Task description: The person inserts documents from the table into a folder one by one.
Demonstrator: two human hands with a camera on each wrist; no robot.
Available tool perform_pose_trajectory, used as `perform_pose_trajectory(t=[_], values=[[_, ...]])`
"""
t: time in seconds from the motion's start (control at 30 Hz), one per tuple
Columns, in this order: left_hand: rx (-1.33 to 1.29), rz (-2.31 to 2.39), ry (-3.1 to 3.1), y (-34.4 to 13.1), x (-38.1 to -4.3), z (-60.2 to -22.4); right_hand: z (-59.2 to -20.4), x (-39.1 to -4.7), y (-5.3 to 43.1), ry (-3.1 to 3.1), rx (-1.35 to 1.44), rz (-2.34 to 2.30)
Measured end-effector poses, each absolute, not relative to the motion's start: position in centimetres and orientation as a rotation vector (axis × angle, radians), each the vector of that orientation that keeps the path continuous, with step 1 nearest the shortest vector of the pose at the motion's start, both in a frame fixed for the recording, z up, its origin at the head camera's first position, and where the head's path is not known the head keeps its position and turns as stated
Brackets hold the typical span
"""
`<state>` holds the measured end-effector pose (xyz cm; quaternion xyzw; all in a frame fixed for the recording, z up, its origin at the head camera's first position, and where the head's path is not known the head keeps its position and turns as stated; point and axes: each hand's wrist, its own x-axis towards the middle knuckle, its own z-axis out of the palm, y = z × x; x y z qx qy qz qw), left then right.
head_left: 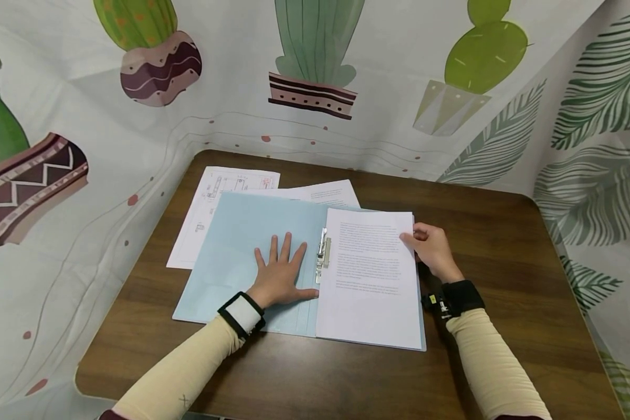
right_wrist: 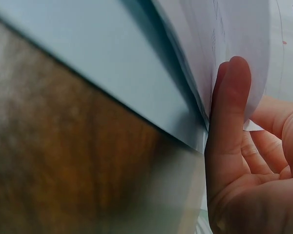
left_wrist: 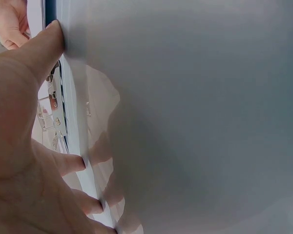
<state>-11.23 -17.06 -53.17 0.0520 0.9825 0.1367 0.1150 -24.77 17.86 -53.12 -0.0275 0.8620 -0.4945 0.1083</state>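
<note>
Head view: printed pages (head_left: 370,303) inside the open blue folder (head_left: 236,245).

The head view is evenly lit; the folder (left_wrist: 200,122) looks hazy in the left wrist view; the table (right_wrist: 78,146) blurs toward eight o'clock in the right.

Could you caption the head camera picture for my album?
A left hand lies spread on an open blue clip folder while the right hand pinches the edge of printed sheets.
</note>
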Motion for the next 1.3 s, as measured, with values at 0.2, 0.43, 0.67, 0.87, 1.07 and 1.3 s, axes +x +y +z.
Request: perform_pose_trajectory(t=[0.2, 0.43, 0.67, 0.87, 1.07, 1.3], values=[[0.151, 0.404, 2.881, -17.0, -11.2, -53.2, -53.4, -24.8, 18.0, 2.530, -0.087, -1.470], [0.143, 0.399, 2.884, -17.0, -11.2, -53.2, -53.5, -24.8, 17.9, 2.544, -0.089, -1.461], [0.128, 0.401, 2.879, -16.9, -11.3, -53.4, -53.4, -24.5, 17.6, 2.647, -0.128, -1.371], [0.125, 0.394, 2.866, -16.7, -11.2, -52.9, -53.2, -24.2, 17.2, 2.762, -0.138, -1.260], [0.132, 0.405, 2.860, -16.6, -11.0, -52.4, -53.3, -24.0, 16.9, 2.850, -0.174, -1.122], [0.132, 0.429, 2.852, -16.7, -11.1, -52.1, -53.0, -23.9, 16.9, 2.880, -0.170, -0.934]])
